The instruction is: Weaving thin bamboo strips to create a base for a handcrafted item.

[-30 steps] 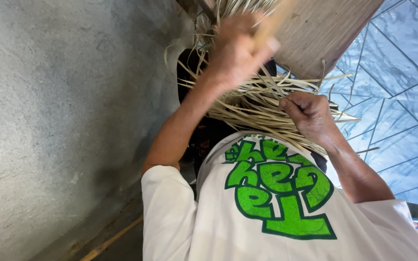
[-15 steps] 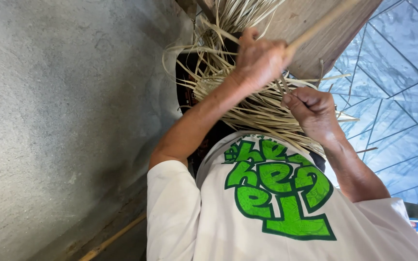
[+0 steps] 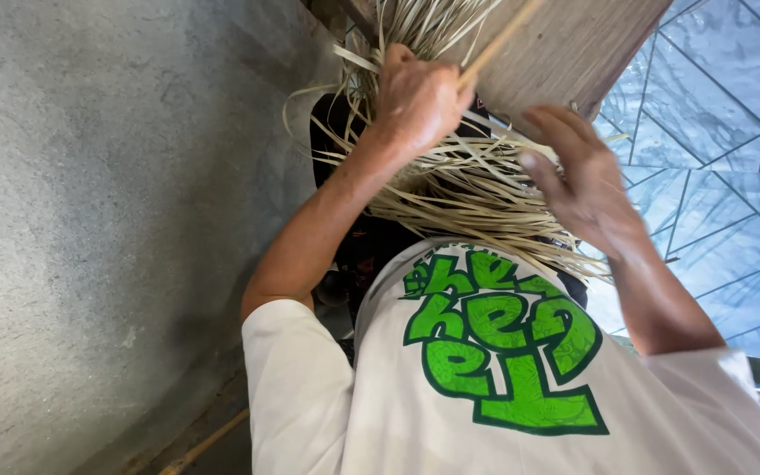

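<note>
A bundle of pale, flat cane strips (image 3: 468,189) lies across my lap, fanning out in front of my white shirt with its green print (image 3: 503,352). My left hand (image 3: 420,97) is closed around a thin tan stick (image 3: 503,40) that slants up to the right, and it also presses into the upper strips. My right hand (image 3: 578,171) hovers at the right side of the bundle. Its fingers are apart and slightly curled, with the fingertips near the strips and nothing gripped.
A wooden board (image 3: 573,44) stands just behind the strips at the top. Grey concrete (image 3: 90,220) fills the left side. A blue sheet with a line pattern (image 3: 723,158) covers the right. A thin stick (image 3: 204,444) lies at the bottom left.
My right hand has let go of the strips, opened its fingers and lifted slightly. My left hand swung right with the stick and has come back left.
</note>
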